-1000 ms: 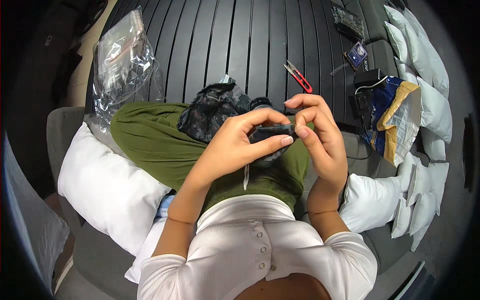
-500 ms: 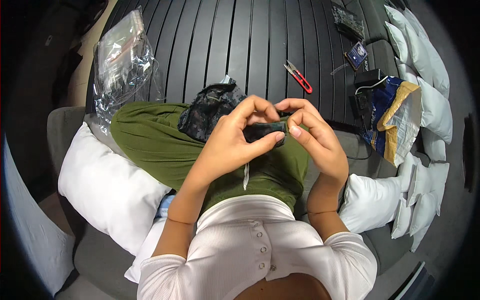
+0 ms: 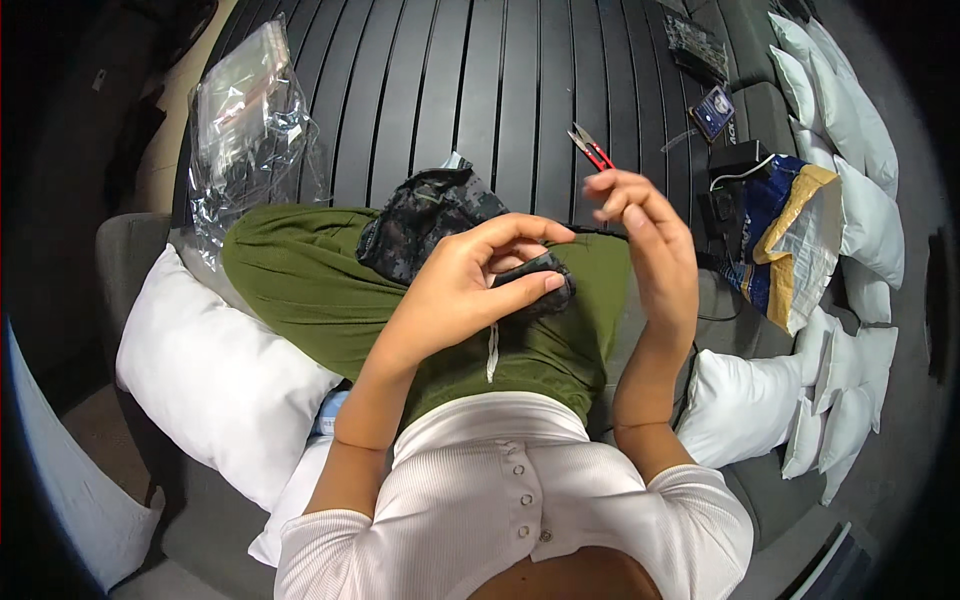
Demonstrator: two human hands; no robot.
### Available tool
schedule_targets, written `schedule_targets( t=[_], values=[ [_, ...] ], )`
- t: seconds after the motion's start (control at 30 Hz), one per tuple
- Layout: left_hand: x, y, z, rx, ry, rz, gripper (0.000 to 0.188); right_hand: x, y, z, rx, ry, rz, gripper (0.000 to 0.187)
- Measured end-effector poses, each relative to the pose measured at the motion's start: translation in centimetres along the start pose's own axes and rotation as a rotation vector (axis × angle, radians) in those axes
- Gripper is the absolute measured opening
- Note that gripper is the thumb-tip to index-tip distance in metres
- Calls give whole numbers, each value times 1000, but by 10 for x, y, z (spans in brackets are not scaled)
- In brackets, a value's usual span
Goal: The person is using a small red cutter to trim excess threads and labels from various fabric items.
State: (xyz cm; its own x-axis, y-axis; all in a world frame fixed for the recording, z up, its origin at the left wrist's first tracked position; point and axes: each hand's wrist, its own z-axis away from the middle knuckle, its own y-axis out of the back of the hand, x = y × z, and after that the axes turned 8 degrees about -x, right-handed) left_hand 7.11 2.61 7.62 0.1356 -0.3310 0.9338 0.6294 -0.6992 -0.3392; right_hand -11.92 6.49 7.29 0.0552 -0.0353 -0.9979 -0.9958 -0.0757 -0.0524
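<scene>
My left hand (image 3: 455, 275) pinches a folded edge of a dark camouflage cloth piece (image 3: 425, 222), thumb in front and fingers behind. The rest of the cloth, cap-like in shape, lies bunched over my left thigh, with a small pale tab at its top. The held edge (image 3: 550, 285) curls beyond my thumb tip. My right hand (image 3: 645, 225) is raised to the right of the cloth, apart from it, its fingers curled toward the thumb. Anything between those fingertips is too small to make out. Just beyond them, red-handled thread snips (image 3: 590, 147) lie on the slatted table, partly covered by the fingers.
The black slatted table (image 3: 420, 100) spans the front. Clear plastic bags (image 3: 245, 110) lie at its left. On the right are a dark packet (image 3: 697, 48), a small card (image 3: 713, 112), a black box with a cable (image 3: 738, 157) and a blue-yellow sack (image 3: 800, 235). White pillows (image 3: 215, 375) surround the seat.
My right hand has left the cloth edge and moved up and slightly right, toward the snips. The left hand still grips the cloth, whose freed end now curls.
</scene>
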Motion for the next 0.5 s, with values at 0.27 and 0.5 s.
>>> schedule_targets(
  t=[0.27,0.5],
  values=[
    [9,2,1,15,113,68,19,133,76,-41,510,-104,811,47],
    [7,6,8,74,35,170,14,173,74,-40,573,-164,1203,45]
  ],
)
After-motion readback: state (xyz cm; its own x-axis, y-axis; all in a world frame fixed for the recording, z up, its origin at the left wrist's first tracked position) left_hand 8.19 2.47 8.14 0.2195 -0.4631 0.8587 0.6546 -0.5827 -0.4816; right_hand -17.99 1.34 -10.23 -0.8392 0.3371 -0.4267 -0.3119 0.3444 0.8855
